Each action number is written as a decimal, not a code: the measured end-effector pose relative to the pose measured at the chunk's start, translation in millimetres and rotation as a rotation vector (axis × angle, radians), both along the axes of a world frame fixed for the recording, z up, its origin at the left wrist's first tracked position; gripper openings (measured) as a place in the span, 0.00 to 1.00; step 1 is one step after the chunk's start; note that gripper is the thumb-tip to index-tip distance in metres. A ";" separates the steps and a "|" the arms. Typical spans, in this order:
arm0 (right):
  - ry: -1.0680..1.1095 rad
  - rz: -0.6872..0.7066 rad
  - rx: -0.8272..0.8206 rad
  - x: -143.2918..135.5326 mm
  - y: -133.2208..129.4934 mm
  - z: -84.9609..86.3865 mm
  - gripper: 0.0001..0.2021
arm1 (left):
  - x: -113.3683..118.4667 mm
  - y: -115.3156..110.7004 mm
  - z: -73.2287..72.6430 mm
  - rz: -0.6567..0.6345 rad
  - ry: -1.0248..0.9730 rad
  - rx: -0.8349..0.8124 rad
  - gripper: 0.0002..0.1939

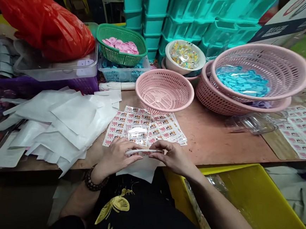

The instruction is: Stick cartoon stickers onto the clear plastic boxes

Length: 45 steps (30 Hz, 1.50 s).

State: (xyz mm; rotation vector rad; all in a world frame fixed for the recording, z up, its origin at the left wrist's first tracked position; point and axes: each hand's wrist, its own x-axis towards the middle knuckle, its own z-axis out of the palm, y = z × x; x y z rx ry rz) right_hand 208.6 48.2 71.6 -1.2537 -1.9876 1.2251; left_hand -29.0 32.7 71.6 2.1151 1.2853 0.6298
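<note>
Between my two hands, above the table's front edge, is a small thin piece with a red and dark print (144,152), seen nearly edge-on. My left hand (116,154) pinches its left end between thumb and fingers. At the right end, the thumb and fingertips of my right hand (173,157) are closed on it. Just beyond lie sticker sheets (114,131) printed with cats and pink lettering. A clear plastic piece (137,130) rests on the sheets. White backing paper (141,170) hangs over the table edge below my hands.
A pink basket (164,89) stands behind the sheets. White papers (70,114) pile up at left. Stacked pink baskets (261,74) with blue pieces, clear plastic parts (254,122) and more sticker sheets (302,131) are at right. Turquoise bins (187,9) rise behind.
</note>
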 end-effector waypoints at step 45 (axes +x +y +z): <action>-0.028 -0.121 -0.460 -60.0 109.8 2.9 0.16 | -22.4 -2.8 -47.6 0.012 -0.116 0.336 0.05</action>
